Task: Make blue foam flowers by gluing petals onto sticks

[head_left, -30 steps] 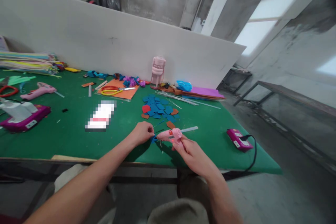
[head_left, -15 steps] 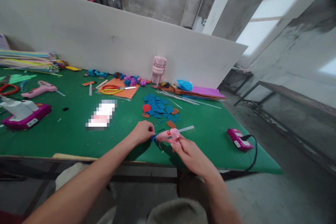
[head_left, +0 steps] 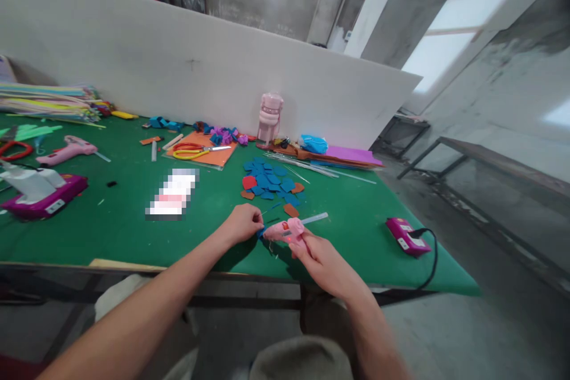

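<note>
My right hand (head_left: 318, 258) grips a pink glue gun (head_left: 285, 230) with a red light on its side and a clear glue stick poking out at the back. Its nozzle points left at a small blue felt piece (head_left: 260, 233) pinched in my left hand (head_left: 243, 224). Both hands hover just above the green table (head_left: 124, 228) near its front edge. A pile of blue, red and brown felt cut-outs (head_left: 269, 183) lies just beyond the hands.
Orange-handled scissors (head_left: 196, 151) rest on an orange sheet. A pink bottle (head_left: 270, 116) stands by the white board. A magenta power strip (head_left: 406, 237) with a black cable lies at the right. Another pink glue gun (head_left: 66, 150) and a second magenta strip (head_left: 42, 202) lie left.
The glue gun and my right hand have shifted slightly left toward the felt piece. My left hand keeps its pinch in place.
</note>
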`<state>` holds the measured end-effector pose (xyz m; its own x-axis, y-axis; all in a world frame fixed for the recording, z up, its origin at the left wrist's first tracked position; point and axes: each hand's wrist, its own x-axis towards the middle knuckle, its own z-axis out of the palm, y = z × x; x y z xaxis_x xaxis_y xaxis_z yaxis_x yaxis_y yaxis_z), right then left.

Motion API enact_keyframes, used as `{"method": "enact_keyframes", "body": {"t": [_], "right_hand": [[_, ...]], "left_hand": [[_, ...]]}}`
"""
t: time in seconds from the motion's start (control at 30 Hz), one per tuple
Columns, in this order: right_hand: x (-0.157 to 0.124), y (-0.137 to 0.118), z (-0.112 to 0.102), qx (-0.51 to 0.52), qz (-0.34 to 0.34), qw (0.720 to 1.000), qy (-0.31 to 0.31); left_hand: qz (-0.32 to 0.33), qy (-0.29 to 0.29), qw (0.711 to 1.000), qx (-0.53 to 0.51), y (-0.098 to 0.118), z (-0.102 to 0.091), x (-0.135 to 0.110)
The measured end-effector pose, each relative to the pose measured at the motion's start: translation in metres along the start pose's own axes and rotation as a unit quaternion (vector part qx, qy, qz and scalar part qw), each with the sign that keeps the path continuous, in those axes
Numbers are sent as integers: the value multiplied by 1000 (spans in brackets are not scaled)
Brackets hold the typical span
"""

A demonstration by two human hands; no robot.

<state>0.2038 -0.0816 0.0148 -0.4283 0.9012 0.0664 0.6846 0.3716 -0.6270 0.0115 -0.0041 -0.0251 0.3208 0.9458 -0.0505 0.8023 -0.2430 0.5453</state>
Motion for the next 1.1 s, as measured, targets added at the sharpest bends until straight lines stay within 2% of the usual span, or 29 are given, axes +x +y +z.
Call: {"method": "enact_keyframes", "body": {"t": [1.1], "right_hand": [[0, 2, -1, 0, 1, 1000, 10]], "left_hand": [[11, 4, 1000, 8, -2, 2, 1]]}}
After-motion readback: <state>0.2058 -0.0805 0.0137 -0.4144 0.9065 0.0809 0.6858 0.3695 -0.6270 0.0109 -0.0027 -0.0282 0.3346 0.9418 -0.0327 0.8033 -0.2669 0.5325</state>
